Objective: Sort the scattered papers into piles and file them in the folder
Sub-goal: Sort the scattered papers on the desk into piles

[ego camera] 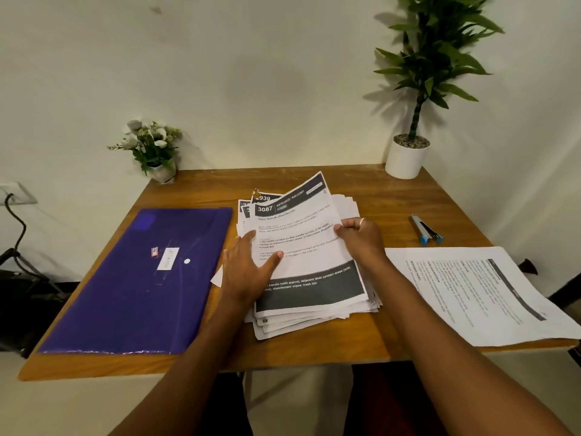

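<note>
Landmark: the loose stack (314, 313) of white printed papers with dark header bands, lying mid-way across the brown wooden table (393, 199). Its sheets are fanned and uneven at the near and far edges.

My left hand (248, 269) rests flat on the left part of the stack, fingers straight and spread, palm down, gripping nothing.

My right hand (361, 237) is at the stack's right edge, fingers curled, pinching the right edge of the top sheet (301, 234). That sheet is white, carries the number 3087 in a dark header and a dark band near its lower end. Its far end is lifted off the stack and curls upward. There is a ring on one finger of this hand.

Left of the stack, just beside it: the flat purple plastic folder (138, 278), closed, with a white label on its cover.

Right of the stack, apart from it: a second pile (471, 294) of white printed sheets, lying flat, its text turned sideways to me, one corner over the table edge.

Beyond and right of the stack: a grey stapler (426, 231) with blue ends. Further back right, a green plant (405, 160) in a white round pot. Beyond and left of the stack, white flowers (154, 146) in a small pot.
</note>
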Tool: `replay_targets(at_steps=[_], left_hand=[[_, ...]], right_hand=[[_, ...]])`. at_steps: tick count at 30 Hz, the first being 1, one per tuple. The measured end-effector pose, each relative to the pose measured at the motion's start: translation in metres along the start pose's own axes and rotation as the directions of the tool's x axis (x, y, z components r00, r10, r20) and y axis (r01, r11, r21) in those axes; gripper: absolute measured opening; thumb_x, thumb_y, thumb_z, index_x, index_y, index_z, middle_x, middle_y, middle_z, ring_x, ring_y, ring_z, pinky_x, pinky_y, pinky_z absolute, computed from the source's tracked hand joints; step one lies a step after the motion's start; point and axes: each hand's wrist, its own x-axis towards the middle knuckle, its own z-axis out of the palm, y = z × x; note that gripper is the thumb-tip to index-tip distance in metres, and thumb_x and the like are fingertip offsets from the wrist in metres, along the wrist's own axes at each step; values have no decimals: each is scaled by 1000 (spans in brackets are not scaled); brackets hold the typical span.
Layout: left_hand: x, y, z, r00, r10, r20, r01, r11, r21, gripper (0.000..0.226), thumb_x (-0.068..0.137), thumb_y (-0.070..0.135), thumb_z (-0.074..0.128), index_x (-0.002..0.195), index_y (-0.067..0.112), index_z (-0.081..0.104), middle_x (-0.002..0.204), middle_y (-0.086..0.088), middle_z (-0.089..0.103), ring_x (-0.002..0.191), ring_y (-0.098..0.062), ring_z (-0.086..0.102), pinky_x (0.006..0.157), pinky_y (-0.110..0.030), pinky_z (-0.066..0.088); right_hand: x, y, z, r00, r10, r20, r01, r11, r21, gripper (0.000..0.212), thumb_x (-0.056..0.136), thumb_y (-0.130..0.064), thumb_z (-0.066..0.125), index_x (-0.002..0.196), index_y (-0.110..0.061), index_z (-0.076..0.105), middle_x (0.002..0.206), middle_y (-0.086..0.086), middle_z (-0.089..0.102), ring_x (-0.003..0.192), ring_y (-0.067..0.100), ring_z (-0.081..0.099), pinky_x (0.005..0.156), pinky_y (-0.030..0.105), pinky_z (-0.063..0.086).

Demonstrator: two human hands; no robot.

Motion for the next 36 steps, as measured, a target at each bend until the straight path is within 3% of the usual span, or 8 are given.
replay_targets(at_steps=[6, 10, 13, 15, 18, 24, 30, 36], left_hand=[[-7, 16, -21, 998, -58, -19, 49, 955, -293, 67, 94, 47, 68, 151, 22, 43, 144, 14, 49, 131, -2, 35, 114, -34, 35], [5, 22, -46, 999, -23, 34, 33, 926, -376, 52, 97, 24, 69, 145, 14, 52, 123, 5, 68, 108, -10, 68, 79, -16, 58], [15, 25, -68, 994, 22, 110, 10, 959, -282, 24, 100, 21, 64, 123, 16, 70, 108, 8, 75, 95, -9, 74, 82, -31, 62], [20, 25, -88, 983, 24, 183, 7, 986, -169, 15, 102, 21, 61, 113, 20, 72, 97, 13, 74, 84, -1, 71, 75, -24, 58], [30, 21, -122, 950, 9, 311, -23, 999, 42, 16, 104, 21, 57, 99, 16, 72, 93, 3, 74, 87, -14, 71, 79, -35, 58], [54, 5, -175, 896, -92, 434, -113, 899, 423, 29, 102, 11, 54, 74, 14, 61, 80, -4, 68, 79, -24, 65, 70, -33, 46], [65, -12, -170, 931, -89, 354, -138, 811, 568, 14, 97, 36, 65, 85, 27, 64, 92, 6, 65, 93, -19, 61, 96, -46, 47], [44, -36, -135, 944, 135, 301, -299, 738, 605, 26, 98, 6, 53, 97, 23, 72, 99, 4, 72, 106, -23, 58, 112, -52, 26]], right_hand=[[-7, -5, -11, 983, 142, 115, -174, 919, 354, 8, 98, -9, 64, 105, -13, 66, 103, 9, 76, 81, 17, 75, 65, 30, 61], [-20, -9, -16, 963, 128, 236, -221, 877, 426, 13, 100, -1, 57, 105, -11, 63, 100, 9, 75, 69, 14, 74, 50, 25, 55], [-29, -11, -16, 926, 101, 364, -262, 866, 426, 21, 98, -4, 60, 118, -10, 59, 114, 14, 75, 93, 27, 75, 66, 42, 63], [-31, -17, -14, 923, 81, 375, -263, 844, 467, 29, 98, -15, 64, 126, -11, 57, 117, 14, 74, 105, 33, 72, 84, 56, 60], [-31, -30, -10, 948, 47, 314, -216, 820, 531, 39, 95, -25, 69, 131, -17, 57, 112, 13, 76, 105, 35, 72, 94, 57, 56], [-62, -42, 23, 881, 26, 472, -100, 986, 133, 51, 89, 3, 70, 121, -33, 56, 116, 18, 70, 90, 32, 76, 82, 57, 61], [-122, -41, 80, 804, 77, 589, -76, 997, -25, 31, 93, 10, 58, 114, -8, 44, 106, 17, 66, 58, 15, 67, 37, 20, 44], [-130, -29, 103, 800, -31, 599, 140, 981, -137, 15, 94, -19, 69, 106, -16, 60, 90, 8, 72, 57, 12, 66, 49, 25, 50]])
